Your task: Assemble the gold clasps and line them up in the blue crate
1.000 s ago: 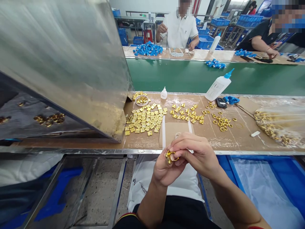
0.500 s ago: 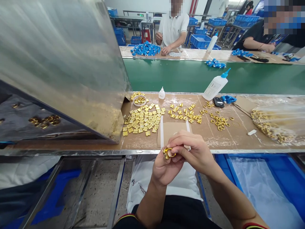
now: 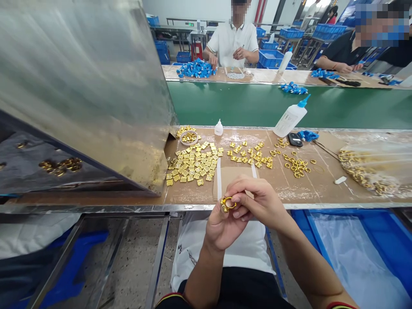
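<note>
A gold ring [image 3: 229, 203] with a square head is held between my two hands above the table's front edge. My left hand [image 3: 222, 227] pinches its head side. My right hand [image 3: 254, 199] grips the band with thumb and fingers. Behind them lies a cardboard piece [image 3: 236, 171] with white strips. Many gold square pieces [image 3: 193, 163] are spread to its left, and smaller gold pieces [image 3: 251, 154] lie beyond it. Plain gold rings [image 3: 298, 165] are scattered to the right.
A slanted metal panel [image 3: 86, 86] stands at the left. Beyond the pieces are a small white bottle [image 3: 219, 128], a larger bottle [image 3: 290, 118] and a green belt [image 3: 225, 103]. A bag of rings [image 3: 380, 165] lies right. Two people sit across the belt.
Both my hands stay nearly in place, with the ring turned slightly between them. Across the belt, one person's hand has reached to the blue pile and the other hand has lifted.
</note>
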A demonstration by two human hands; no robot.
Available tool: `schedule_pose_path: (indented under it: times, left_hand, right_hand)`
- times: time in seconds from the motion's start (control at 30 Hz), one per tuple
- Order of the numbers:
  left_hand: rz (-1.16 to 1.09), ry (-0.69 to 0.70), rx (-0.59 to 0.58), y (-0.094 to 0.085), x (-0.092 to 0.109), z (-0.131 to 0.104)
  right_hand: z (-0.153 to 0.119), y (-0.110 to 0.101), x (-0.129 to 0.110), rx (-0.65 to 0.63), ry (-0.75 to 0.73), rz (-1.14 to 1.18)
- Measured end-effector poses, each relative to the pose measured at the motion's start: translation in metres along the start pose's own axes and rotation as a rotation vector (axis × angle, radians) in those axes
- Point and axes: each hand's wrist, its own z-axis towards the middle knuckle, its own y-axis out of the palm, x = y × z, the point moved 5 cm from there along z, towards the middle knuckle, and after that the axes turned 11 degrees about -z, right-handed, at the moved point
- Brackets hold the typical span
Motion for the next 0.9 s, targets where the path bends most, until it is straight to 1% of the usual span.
schedule_pose_path:
  times: [0.17, 0.33, 0.53, 0.8, 0.9]
  left_hand:
    - [-0.007, 0.026, -0.013, -0.002, 0.003, -0.002]
    - [-0.018, 0.028, -0.036, 0.0, 0.006, -0.004]
    - [0.044, 0.045, -0.012, -0.001, 0.008, -0.004]
    - [0.063, 0.027, -0.054, 0.002, 0.004, -0.006]
    - [0.057, 0.021, -0.047, 0.003, 0.003, -0.006]
  right_hand:
    - [0.003, 0.004, 0.003, -0.04, 0.017, 0.089]
    - [0.005, 0.007, 0.0, -0.043, -0.018, 0.085]
    - [0.006, 0.006, -0.006, -0.033, -0.059, -0.005]
    - [0.002, 0.002, -0.014, -0.016, -0.142, -0.105]
    - [0.001, 0.001, -0.014, -0.003, -0.152, -0.121]
